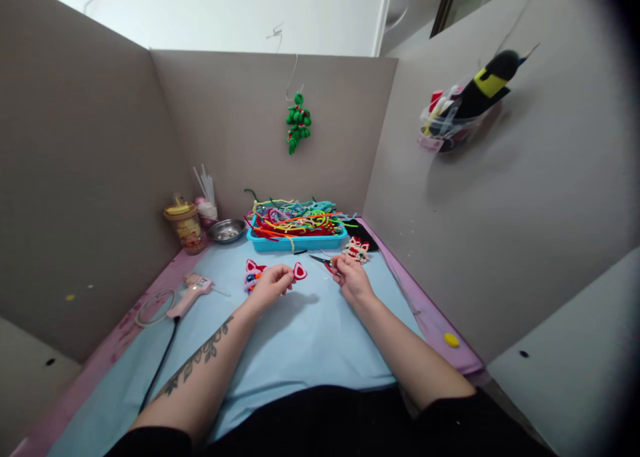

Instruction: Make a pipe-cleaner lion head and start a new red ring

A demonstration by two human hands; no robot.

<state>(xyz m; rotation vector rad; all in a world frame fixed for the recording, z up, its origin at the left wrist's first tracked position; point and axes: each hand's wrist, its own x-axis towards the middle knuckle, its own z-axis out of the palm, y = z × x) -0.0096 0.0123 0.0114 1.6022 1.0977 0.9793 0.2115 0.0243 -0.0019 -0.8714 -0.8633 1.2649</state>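
Note:
My left hand pinches a small triangular ear shape of red and pink pipe cleaner at its left edge. Behind that hand lies a pink, red and orange pipe-cleaner figure with a blue eye, partly covered by my fingers. Closed fingers of my right hand are on the red handles of small dark-bladed scissors, whose tips point left toward the ear shape. Just beyond my right hand sits a cream and red pipe-cleaner figure.
A blue tray piled with coloured pipe cleaners stands at the back, beside a metal bowl. A pink glue gun with its cord lies at left, near a lidded cup. Grey panels enclose three sides. A yellow disc lies at right.

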